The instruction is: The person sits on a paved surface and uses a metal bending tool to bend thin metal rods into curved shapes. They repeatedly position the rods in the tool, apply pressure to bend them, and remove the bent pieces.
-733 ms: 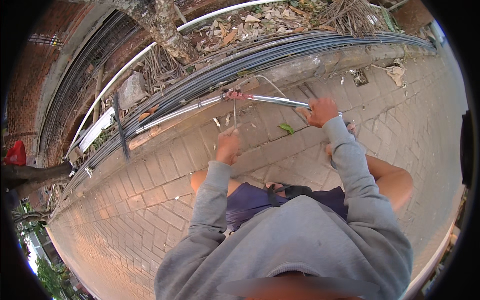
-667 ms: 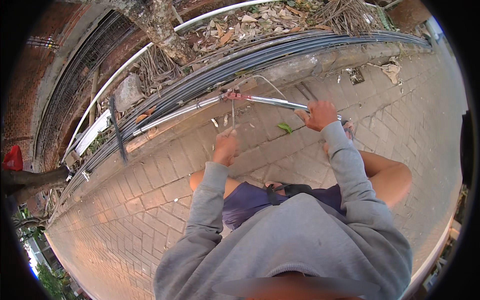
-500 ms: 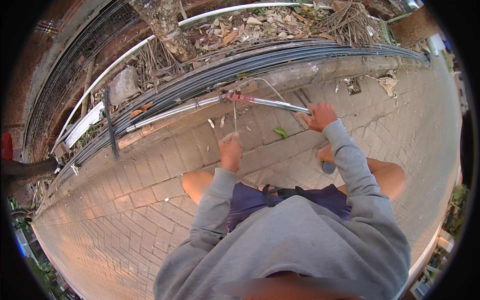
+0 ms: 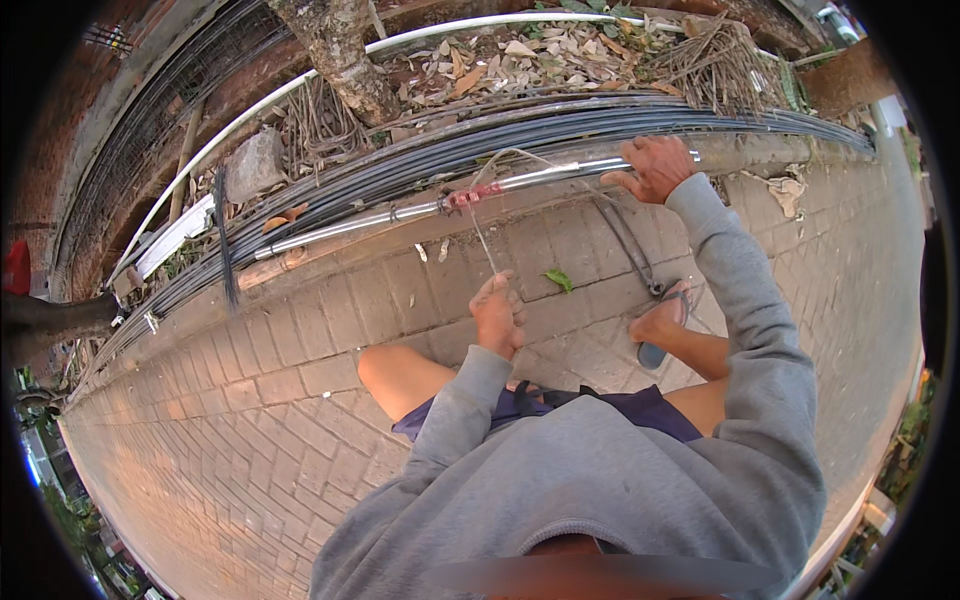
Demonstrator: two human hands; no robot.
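A long tool like a bolt cutter, with silver tubular handles and a red hinged head, lies along the kerb. One handle stretches left over a wooden plank. My right hand is closed round the far end of the other handle, which points right, almost in line with the first. Between my knees, my left hand is closed on a thin metal rod that runs up to the red head. A pale, bent length of rod arches beyond the head; how it sits in the jaws is too small to tell.
Behind the tool lies a bundle of long dark steel bars, tied with wire. Beside my sandalled foot rests a dark metal tool with two long legs. A tree trunk, dry leaves and a white pipe lie farther off.
My right hand has swung the handle away from me and rightward, straightening the tool. My left hand has moved slightly right and nearer to me, tilting the rod.
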